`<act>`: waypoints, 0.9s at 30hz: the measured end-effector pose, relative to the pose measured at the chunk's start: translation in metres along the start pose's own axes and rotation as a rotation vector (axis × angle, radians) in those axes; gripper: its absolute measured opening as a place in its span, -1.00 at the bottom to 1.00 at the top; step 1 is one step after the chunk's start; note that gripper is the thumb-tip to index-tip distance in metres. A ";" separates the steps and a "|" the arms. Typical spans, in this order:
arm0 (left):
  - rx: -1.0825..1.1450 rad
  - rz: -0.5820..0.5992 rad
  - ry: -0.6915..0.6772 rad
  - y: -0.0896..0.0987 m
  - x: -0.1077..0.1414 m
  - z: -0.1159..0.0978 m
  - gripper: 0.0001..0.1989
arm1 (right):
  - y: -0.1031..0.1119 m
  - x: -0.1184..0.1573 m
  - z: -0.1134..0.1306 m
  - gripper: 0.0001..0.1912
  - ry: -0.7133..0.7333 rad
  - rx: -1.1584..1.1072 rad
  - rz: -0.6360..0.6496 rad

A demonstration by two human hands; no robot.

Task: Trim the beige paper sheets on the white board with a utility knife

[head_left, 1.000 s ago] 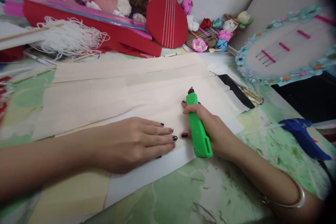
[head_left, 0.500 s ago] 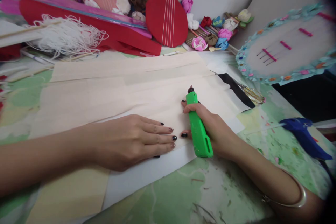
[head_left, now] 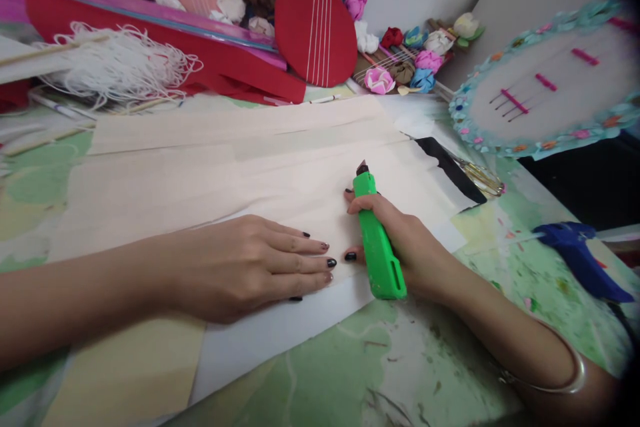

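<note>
My left hand (head_left: 245, 267) lies flat, palm down, on a cream sheet (head_left: 200, 180) that looks like paper or thin cloth. White paper (head_left: 260, 343) shows from under the sheet's near edge. A green utility knife (head_left: 380, 253) is held in my right hand (head_left: 415, 250), its short blade tip pointing away from me. The thumb wraps over the knife's body. Some fingers of this hand rest on the cream sheet, just right of my left fingertips. What lies beneath my left palm is hidden.
A blue glue gun (head_left: 580, 257) lies at the right, near gold-handled scissors (head_left: 480, 177) and a black strip (head_left: 447, 170). Behind the sheet are a tangle of white string (head_left: 125, 67), a red lute-shaped craft (head_left: 315, 33), paper flowers (head_left: 380, 80) and a flower-edged oval (head_left: 540, 93).
Both hands and the knife hold nearly the same place on the sheet. The whole view has shifted slightly, with the left-side things a little further left and up.
</note>
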State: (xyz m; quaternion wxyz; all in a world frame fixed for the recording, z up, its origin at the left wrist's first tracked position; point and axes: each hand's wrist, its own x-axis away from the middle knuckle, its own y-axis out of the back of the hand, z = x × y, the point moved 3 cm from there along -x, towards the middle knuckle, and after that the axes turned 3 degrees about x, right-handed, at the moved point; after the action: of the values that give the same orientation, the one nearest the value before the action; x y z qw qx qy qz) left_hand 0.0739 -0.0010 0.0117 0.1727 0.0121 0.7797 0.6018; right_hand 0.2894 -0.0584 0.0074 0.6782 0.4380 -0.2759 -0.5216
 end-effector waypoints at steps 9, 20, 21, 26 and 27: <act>0.007 0.003 -0.009 0.001 0.000 0.001 -0.60 | 0.000 -0.001 0.000 -0.57 0.004 -0.015 0.000; 0.068 -0.058 0.004 0.000 -0.001 0.001 -0.61 | 0.000 0.000 -0.001 -0.57 -0.002 -0.009 0.008; 0.077 -0.064 0.006 0.000 -0.001 0.001 -0.61 | 0.000 0.000 -0.002 -0.57 -0.005 -0.008 0.010; 0.065 -0.033 0.012 0.001 -0.001 0.002 -0.61 | 0.000 0.000 -0.003 -0.55 -0.010 -0.012 0.020; 0.055 -0.026 0.010 0.002 -0.001 0.003 -0.62 | 0.001 0.000 -0.003 -0.56 -0.009 -0.012 0.018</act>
State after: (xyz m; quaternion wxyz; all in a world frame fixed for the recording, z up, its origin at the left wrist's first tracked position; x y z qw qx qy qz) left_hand 0.0751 0.0017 0.0128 0.1761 0.0038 0.7968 0.5781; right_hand 0.2924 -0.0570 0.0063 0.6843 0.4289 -0.2799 -0.5191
